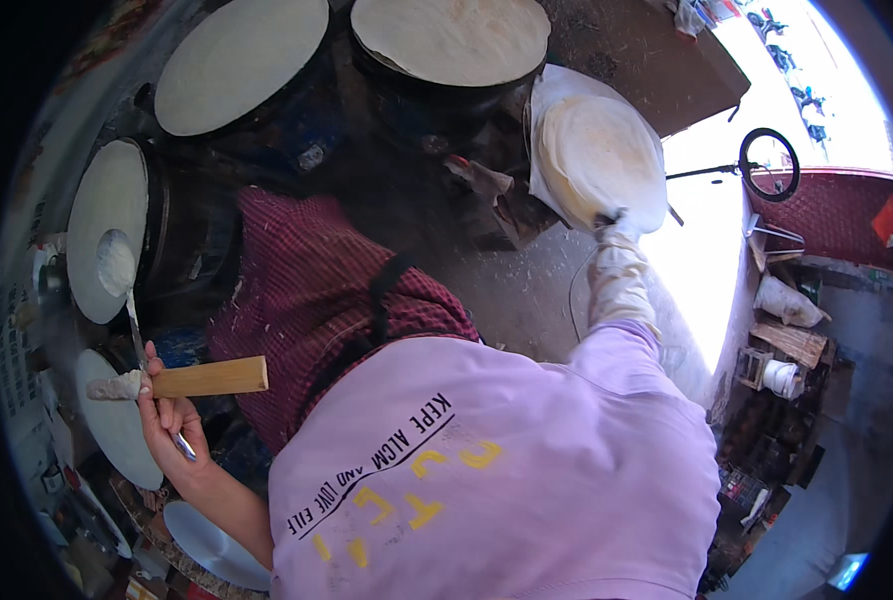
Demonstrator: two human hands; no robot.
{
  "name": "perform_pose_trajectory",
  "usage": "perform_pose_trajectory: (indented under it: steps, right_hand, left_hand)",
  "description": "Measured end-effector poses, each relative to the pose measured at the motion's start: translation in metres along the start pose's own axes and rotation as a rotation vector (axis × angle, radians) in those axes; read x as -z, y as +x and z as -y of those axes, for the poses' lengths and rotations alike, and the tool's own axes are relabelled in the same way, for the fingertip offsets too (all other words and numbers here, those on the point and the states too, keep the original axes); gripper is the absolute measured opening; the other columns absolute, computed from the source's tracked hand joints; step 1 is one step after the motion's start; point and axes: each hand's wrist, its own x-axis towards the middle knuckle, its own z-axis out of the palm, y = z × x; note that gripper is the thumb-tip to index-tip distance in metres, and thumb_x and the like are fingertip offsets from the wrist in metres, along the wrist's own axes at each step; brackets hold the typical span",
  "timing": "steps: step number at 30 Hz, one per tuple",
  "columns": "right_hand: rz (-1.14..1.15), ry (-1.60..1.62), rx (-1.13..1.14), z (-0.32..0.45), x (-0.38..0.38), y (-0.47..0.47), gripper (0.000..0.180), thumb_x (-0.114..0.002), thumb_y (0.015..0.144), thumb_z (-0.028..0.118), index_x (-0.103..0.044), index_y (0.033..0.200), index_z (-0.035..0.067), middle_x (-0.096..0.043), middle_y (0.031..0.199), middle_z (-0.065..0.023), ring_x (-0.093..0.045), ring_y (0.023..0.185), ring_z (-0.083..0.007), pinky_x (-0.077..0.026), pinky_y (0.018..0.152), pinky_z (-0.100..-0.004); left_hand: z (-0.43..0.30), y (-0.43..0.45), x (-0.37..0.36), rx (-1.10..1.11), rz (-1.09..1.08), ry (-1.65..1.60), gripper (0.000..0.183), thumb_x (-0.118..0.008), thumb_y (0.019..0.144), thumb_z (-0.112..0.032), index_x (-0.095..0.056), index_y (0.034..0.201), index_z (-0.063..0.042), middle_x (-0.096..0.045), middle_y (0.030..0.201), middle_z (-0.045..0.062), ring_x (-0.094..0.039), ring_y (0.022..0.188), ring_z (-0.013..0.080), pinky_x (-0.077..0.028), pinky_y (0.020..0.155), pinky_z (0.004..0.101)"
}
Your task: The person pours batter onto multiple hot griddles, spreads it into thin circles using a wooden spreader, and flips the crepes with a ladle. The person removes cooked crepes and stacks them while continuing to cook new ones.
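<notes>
My left hand (168,416), at the left, grips a metal ladle (132,322) and a flat wooden spreader (210,376) together. Whitish batter fills the ladle's bowl (116,264), which is over a round griddle (90,202) coated with a pale layer. More batter clings to the spreader's far end. To the right, my right hand (613,223), below a pale sleeve cover, is at the near edge of a stack of thin round flatbreads (596,150). A white sheet (544,90) lies under the stack. The fingers are dark and blurred, so their grip is unclear.
Two more coated griddles, top left (244,64) and top middle (454,37), stand on dark drums. Another griddle (112,427) sits below my left hand, near a white basin (217,551). A ring light (769,165) stands right, before a red panel (829,217).
</notes>
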Motion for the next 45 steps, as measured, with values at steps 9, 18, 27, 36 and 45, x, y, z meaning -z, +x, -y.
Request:
perform_pose_trajectory:
  steps: [9, 18, 27, 36, 45]
  right_hand:
    - [0.194, -0.123, -0.217, -0.023, -0.056, -0.083, 0.024, -0.053, 0.099, 0.036, -0.054, 0.088, 0.015, -0.058, 0.067, 0.0016, -0.049, 0.047, -0.0108, -0.032, 0.037, -0.0261]
    - [0.347, -0.176, -0.369, -0.066, -0.057, -0.048, 0.029, -0.049, 0.101, 0.043, -0.054, 0.089, 0.016, -0.053, 0.067, 0.0054, -0.044, 0.045, -0.0095, -0.027, 0.036, -0.0250]
    - [0.796, -0.961, 1.002, -0.076, -0.195, -0.262, 0.059, -0.073, 0.083, 0.048, -0.060, 0.122, 0.006, -0.068, 0.100, -0.0080, -0.064, 0.090, -0.0227, -0.051, 0.075, -0.0353]
    - [0.805, -1.596, 1.573, -0.140, -0.314, -0.342, 0.105, -0.068, 0.073, 0.068, -0.030, 0.151, 0.008, -0.034, 0.152, -0.0188, -0.028, 0.140, -0.0440, -0.029, 0.111, -0.0568]
    - [0.757, -1.748, 1.444, -0.158, -0.362, -0.346, 0.053, -0.062, 0.087, 0.040, -0.056, 0.129, 0.009, -0.060, 0.125, -0.0171, -0.056, 0.116, -0.0379, -0.041, 0.098, -0.0528]
  left_hand:
    - [0.006, -0.003, 0.005, -0.006, -0.024, 0.015, 0.051, -0.048, 0.102, -0.009, -0.027, 0.145, 0.007, -0.060, 0.113, 0.010, -0.039, 0.050, -0.0012, -0.043, 0.047, 0.0104]
    - [0.005, -0.003, 0.009, 0.046, 0.055, -0.058, 0.055, -0.045, 0.102, -0.005, -0.018, 0.147, 0.008, -0.058, 0.114, 0.013, -0.046, 0.052, 0.0017, -0.047, 0.048, 0.0150]
    - [0.008, -0.002, 0.000, 0.026, -0.018, -0.095, 0.045, -0.041, 0.103, -0.007, -0.028, 0.142, 0.011, -0.060, 0.111, 0.014, -0.041, 0.050, 0.0004, -0.041, 0.041, 0.0126]
    - [0.009, -0.017, -0.003, -0.023, -0.112, -0.091, 0.043, -0.043, 0.102, -0.007, -0.033, 0.141, 0.010, -0.063, 0.110, 0.013, -0.040, 0.048, -0.0005, -0.038, 0.039, 0.0132]
    - [0.010, -0.015, 0.008, -0.021, -0.158, -0.138, 0.046, -0.043, 0.103, -0.009, -0.029, 0.144, 0.008, -0.066, 0.111, 0.015, -0.040, 0.047, 0.0005, -0.038, 0.039, 0.0133]
